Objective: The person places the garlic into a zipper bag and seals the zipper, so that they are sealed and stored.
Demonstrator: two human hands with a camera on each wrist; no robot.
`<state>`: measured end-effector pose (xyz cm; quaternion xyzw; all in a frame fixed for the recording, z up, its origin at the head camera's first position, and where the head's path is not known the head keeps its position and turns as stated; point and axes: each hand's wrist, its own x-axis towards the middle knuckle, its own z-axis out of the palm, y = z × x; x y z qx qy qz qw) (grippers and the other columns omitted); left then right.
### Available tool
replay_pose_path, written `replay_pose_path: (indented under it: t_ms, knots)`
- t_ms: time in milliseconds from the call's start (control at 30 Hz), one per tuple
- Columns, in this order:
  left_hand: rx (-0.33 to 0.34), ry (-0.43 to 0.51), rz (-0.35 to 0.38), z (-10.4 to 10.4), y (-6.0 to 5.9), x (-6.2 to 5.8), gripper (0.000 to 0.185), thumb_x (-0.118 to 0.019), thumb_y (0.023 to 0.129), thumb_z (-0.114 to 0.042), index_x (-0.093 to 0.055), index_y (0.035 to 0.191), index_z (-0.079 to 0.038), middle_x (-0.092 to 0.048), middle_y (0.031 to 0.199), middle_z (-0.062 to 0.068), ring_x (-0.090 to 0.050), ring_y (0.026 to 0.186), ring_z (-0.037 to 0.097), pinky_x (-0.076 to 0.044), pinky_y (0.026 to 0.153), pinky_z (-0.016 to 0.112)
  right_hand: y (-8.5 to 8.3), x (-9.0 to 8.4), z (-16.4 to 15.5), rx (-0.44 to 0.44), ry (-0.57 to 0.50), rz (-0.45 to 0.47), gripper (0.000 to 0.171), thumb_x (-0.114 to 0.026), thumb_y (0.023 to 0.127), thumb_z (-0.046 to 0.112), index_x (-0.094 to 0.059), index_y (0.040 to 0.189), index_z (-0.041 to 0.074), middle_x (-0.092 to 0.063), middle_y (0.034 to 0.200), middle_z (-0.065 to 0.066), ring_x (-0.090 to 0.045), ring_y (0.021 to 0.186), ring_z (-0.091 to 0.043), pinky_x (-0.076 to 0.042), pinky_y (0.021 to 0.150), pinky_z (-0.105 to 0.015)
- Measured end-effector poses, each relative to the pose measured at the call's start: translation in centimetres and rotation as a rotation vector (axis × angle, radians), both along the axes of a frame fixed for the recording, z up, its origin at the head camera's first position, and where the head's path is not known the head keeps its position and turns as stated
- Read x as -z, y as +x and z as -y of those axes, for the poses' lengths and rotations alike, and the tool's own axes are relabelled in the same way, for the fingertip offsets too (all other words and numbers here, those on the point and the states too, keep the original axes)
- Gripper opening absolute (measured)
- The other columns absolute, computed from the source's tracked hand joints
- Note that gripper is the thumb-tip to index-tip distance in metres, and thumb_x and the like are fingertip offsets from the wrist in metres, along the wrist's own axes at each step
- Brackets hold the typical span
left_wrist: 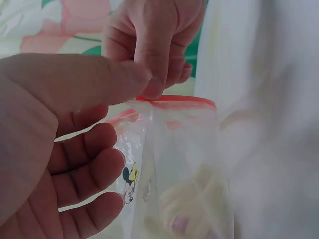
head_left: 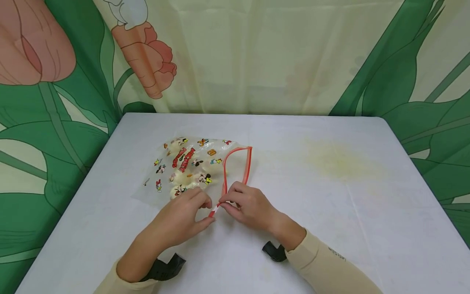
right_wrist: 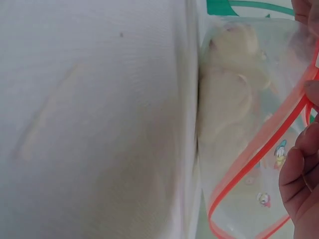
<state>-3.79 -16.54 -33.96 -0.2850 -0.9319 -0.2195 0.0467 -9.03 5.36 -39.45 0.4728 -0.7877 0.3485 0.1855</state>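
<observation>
White rectangular table (head_left: 330, 228) w/ rounded corners, smooth pale cloth-like top. Faint yellowish stain (head_left: 339, 161) on the table's right-centre part. Behind the table's far edge hangs a printed fabric backdrop (head_left: 257, 57): cream ground, big green leaves at both sides of the table, pink-orange flowers (head_left: 147, 57) above the table's left corner.

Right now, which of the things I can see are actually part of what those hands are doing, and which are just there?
In use:
- zip bag, clear with cartoon prints and pale lumps inside
- its red zip strip, mouth gaping open
- left hand and right hand, both pinching the strip's near end

Just there:
- white table
- yellowish stain
- leaf-and-flower curtain
</observation>
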Motion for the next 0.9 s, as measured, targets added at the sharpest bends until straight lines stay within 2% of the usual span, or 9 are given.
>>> replay_pose_path:
  t_ms: [233, 433, 567, 767, 900]
  knots:
    - [-0.009, 0.029, -0.052, 0.0, 0.2, 0.1, 0.024, -0.082, 0.078, -0.002, -0.062, 0.084, -0.015, -0.055, 0.081, -0.008, -0.056, 0.074, 0.007, -0.051, 0.066, 0.023, -0.1, 0.2, 0.0, 0.013, 0.017, 0.028, 0.017, -0.082, 0.079, 0.007, -0.077, 0.095, 0.009, -0.059, 0.085, 0.001, -0.051, 0.066, -0.006, -0.041, 0.059, -0.012]
    - [-0.018, 0.01, -0.038, 0.0, 0.5, -0.2, 0.021, -0.08, 0.079, -0.001, -0.064, 0.083, -0.014, -0.057, 0.08, -0.008, -0.054, 0.073, 0.008, -0.049, 0.064, 0.023, -0.4, 0.2, -0.1, 0.074, 0.058, 0.029, 0.016, -0.082, 0.079, 0.007, -0.077, 0.094, 0.011, -0.059, 0.084, 0.001, -0.055, 0.068, -0.008, -0.044, 0.059, -0.016]
    - [-0.025, 0.0, -0.035, 0.2, 0.4, -0.3, 0.023, -0.08, 0.078, 0.0, -0.063, 0.081, -0.014, -0.057, 0.079, -0.008, -0.054, 0.071, 0.008, -0.05, 0.063, 0.023, -0.7, 0.3, -0.2, 0.113, 0.087, -0.006, 0.014, -0.083, 0.079, 0.009, -0.077, 0.091, 0.013, -0.06, 0.083, 0.002, -0.057, 0.067, -0.008, -0.045, 0.058, -0.017]
    - [-0.03, 0.005, -0.104, 0.3, 0.3, 0.0, 0.028, -0.08, 0.073, 0.005, -0.06, 0.077, -0.013, -0.057, 0.077, -0.007, -0.054, 0.07, 0.009, -0.05, 0.063, 0.024, -1.0, 0.2, -0.5, 0.184, 0.161, -0.076, 0.011, -0.082, 0.078, 0.011, -0.077, 0.088, 0.013, -0.061, 0.08, 0.002, -0.057, 0.065, -0.009, -0.046, 0.055, -0.02]
    - [-0.07, -0.018, -0.139, 0.4, 0.1, 0.2, 0.03, -0.079, 0.072, 0.006, -0.058, 0.075, -0.014, -0.055, 0.074, -0.006, -0.052, 0.068, 0.011, -0.047, 0.059, 0.025, -1.0, 0.1, -0.6, 0.212, 0.208, -0.065, 0.009, -0.081, 0.079, 0.013, -0.077, 0.087, 0.013, -0.061, 0.078, 0.002, -0.056, 0.063, -0.01, -0.045, 0.054, -0.02]
